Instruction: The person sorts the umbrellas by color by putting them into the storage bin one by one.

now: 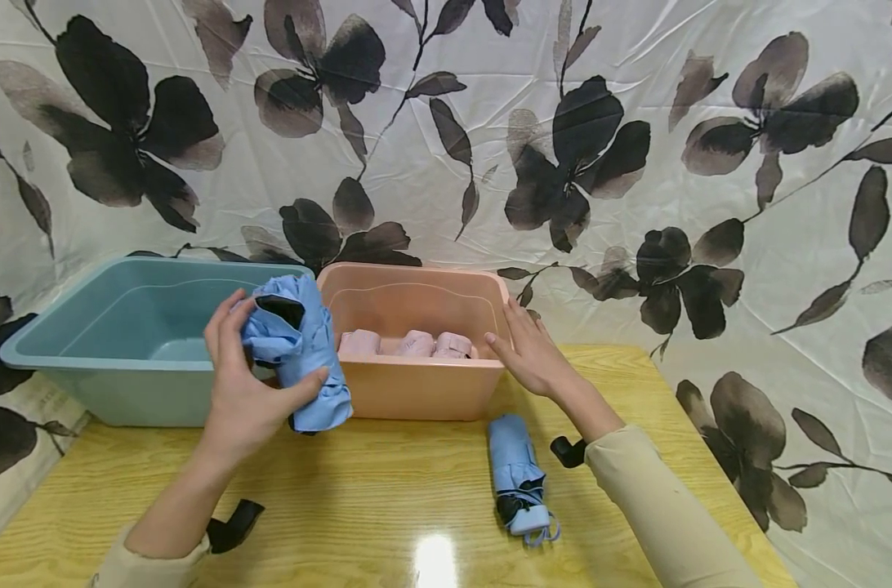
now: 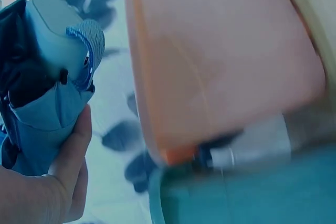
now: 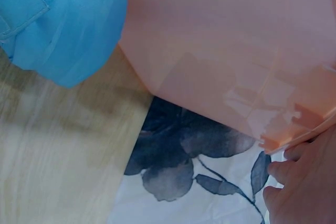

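My left hand (image 1: 251,392) grips a folded light-blue umbrella (image 1: 306,351), raised in front of the gap between the two bins. Its thumb lies along the near side of the bundle. The left wrist view shows the umbrella's pale handle (image 2: 50,24) with a wrist strap. My right hand (image 1: 530,347) touches the right end of the pink bin (image 1: 417,388), its fingers fairly straight at the rim. Another folded blue umbrella (image 1: 515,457) lies on the table below that hand, handle towards me. Inside the pink bin are pink rolled bundles (image 1: 417,343).
A blue-green bin (image 1: 144,388) stands left of the pink one. Both sit at the back of the wooden table (image 1: 358,506), against a flower-patterned cloth (image 1: 446,212). Black camera mounts (image 1: 234,527) stick out beside both wrists.
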{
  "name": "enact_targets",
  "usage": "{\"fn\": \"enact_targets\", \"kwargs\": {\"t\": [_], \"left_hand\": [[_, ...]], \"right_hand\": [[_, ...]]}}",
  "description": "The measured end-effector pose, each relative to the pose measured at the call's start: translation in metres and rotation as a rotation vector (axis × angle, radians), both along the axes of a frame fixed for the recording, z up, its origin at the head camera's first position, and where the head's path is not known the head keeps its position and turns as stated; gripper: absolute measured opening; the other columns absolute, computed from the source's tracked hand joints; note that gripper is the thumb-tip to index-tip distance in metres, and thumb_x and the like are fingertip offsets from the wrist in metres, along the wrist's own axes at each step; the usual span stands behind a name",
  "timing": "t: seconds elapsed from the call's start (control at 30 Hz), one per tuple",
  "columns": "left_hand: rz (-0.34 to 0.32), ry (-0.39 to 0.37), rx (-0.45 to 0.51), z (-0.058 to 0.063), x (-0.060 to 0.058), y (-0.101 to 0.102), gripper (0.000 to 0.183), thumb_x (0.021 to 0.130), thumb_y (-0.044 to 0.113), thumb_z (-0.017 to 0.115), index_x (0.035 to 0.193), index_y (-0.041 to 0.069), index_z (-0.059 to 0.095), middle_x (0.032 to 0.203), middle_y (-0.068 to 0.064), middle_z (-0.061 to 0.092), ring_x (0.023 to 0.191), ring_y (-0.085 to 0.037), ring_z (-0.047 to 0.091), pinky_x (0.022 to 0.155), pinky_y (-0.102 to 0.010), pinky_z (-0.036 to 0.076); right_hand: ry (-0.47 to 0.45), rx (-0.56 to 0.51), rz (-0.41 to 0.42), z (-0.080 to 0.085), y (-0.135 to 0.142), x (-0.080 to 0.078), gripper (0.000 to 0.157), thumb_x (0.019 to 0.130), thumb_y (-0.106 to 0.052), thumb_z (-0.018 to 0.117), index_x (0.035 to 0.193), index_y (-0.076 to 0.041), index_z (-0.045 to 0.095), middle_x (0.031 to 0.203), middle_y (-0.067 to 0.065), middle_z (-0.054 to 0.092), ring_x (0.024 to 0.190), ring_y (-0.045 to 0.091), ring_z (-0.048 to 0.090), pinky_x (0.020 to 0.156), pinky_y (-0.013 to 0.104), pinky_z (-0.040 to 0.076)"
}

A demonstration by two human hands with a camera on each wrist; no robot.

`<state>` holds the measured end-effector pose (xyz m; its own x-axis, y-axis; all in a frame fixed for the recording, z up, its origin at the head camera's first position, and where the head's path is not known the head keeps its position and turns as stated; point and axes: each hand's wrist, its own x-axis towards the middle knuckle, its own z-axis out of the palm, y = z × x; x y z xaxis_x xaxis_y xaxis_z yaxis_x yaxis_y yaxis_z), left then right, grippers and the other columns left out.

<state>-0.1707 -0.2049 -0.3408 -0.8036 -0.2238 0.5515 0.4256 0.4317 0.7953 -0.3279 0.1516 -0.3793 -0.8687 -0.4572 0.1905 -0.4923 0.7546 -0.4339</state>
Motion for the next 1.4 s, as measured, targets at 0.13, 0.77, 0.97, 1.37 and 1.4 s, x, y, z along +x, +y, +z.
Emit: {"fn": "enact_targets", "kwargs": {"t": [0.13,0.77,0.97,1.37,1.4], "left_hand": [[0.085,0.028,-0.015,0.008,-0.012,-0.025,0.107,0.071,-0.006,0.086,0.159,0.007,0.027,0.168,-0.001,0.006,0.151,-0.024,0.019,0.119,-0.026,0.021],[0.251,-0.03,-0.203,0.039,-0.07,-0.108,0.106,0.076,0.004,0.084,0.163,0.012,0.024,0.169,-0.002,0.0,0.156,-0.029,0.013,0.127,-0.045,0.015],[0.239,-0.091,-0.327,0.039,-0.089,-0.131,0.104,0.078,0.005,0.082,0.163,0.006,0.022,0.17,-0.008,-0.004,0.157,-0.037,0.007,0.125,-0.057,0.015],[0.183,-0.225,-0.528,0.021,-0.12,-0.175,0.106,0.073,0.001,0.085,0.159,-0.004,0.023,0.165,-0.019,-0.006,0.145,-0.06,0.018,0.116,-0.071,0.023],[0.179,-0.239,-0.541,0.02,-0.122,-0.178,0.106,0.073,0.001,0.085,0.158,-0.004,0.023,0.165,-0.02,-0.007,0.144,-0.061,0.018,0.115,-0.072,0.023]], "right_hand": [[0.002,0.001,-0.001,0.001,0.001,0.001,0.081,0.11,-0.053,0.035,0.164,0.004,0.016,0.173,0.02,0.009,0.159,0.038,0.009,0.125,0.061,0.006],[-0.006,-0.011,0.0,0.002,0.0,0.002,0.081,0.109,-0.053,0.036,0.164,0.003,0.017,0.173,0.018,0.01,0.159,0.036,0.01,0.126,0.059,0.006],[-0.007,-0.001,-0.009,0.001,0.001,0.001,0.082,0.109,-0.055,0.034,0.165,0.002,0.015,0.173,0.018,0.01,0.159,0.036,0.01,0.126,0.058,0.006],[-0.001,0.004,-0.008,-0.001,0.002,0.0,0.082,0.109,-0.055,0.034,0.165,0.001,0.014,0.173,0.017,0.009,0.159,0.035,0.009,0.126,0.057,0.005],[0.0,0.003,-0.007,-0.001,0.002,0.0,0.082,0.109,-0.056,0.034,0.165,0.001,0.014,0.173,0.017,0.009,0.159,0.034,0.009,0.126,0.057,0.005]]}}
